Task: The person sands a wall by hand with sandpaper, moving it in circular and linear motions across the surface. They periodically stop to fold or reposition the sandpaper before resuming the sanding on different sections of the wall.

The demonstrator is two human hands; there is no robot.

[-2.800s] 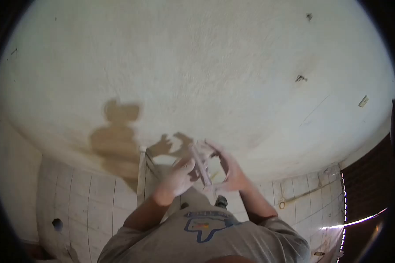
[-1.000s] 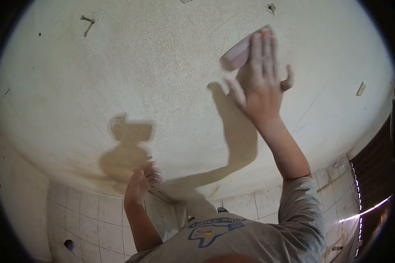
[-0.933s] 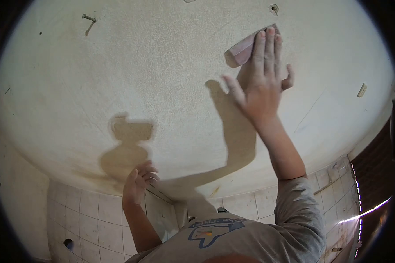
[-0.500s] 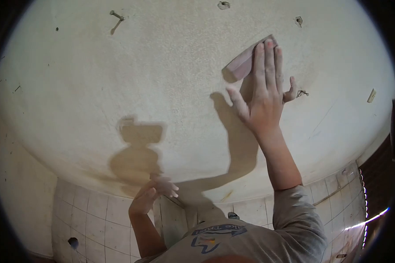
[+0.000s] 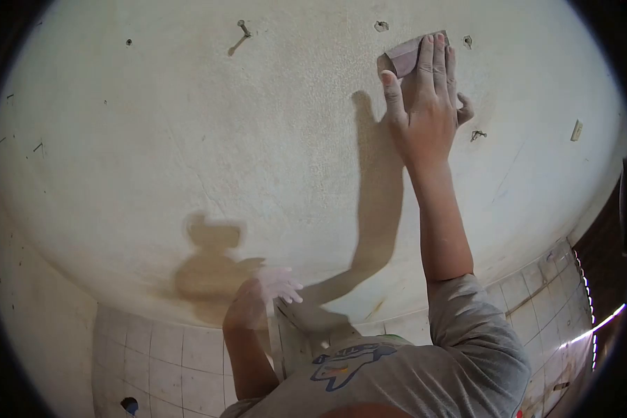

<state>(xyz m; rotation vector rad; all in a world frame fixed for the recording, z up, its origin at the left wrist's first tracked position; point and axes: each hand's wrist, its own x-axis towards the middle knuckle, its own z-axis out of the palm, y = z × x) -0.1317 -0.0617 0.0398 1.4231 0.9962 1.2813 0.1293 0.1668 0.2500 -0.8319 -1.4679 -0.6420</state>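
My right hand point(image 5: 430, 111) is raised high on the pale plastered wall point(image 5: 272, 139), arm nearly straight. Its long fingers lie flat over a folded piece of purplish-grey sandpaper point(image 5: 405, 58), pressing it to the wall. The thumb is at the sheet's lower left corner, while the little finger sticks out to the side. White dust coats the fingers. Low on the left, my left hand point(image 5: 275, 285) is near the wall's lower part, fingers spread and slightly blurred, holding nothing.
A nail point(image 5: 244, 29) juts from the wall at upper left. Holes point(image 5: 381, 26) and a twisted wire stub point(image 5: 478, 135) mark the plaster around my right hand. Worn white tiles point(image 5: 167, 362) cover the lower wall. Shadows of my head and arm fall on the plaster.
My right hand has slid the sandpaper upward along the wall, closer to the holes. My left hand has shifted slightly right in view, its fingers spreading, and the camera view has moved.
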